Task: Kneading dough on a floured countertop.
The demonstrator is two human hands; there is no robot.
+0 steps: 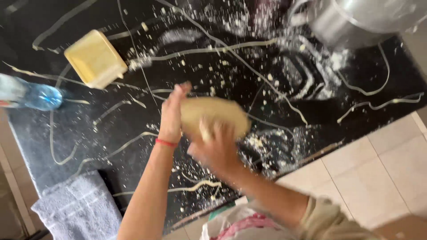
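Note:
A flat, pale round of dough (222,112) is held up above the black marble counter (111,120). My left hand (172,113) grips its left edge, with a red band on that wrist. My right hand (215,149) presses against its lower side; the hand is blurred by motion. Both hands touch the dough at once.
A cream square container (95,58) lies tilted at the back left. A clear plastic bottle (31,95) lies at the left edge. A steel pot (356,20) stands at the back right. Flour and dough crumbs (311,75) dust the counter. A grey towel (78,209) lies at the front left. Tiled floor (378,164) shows at right.

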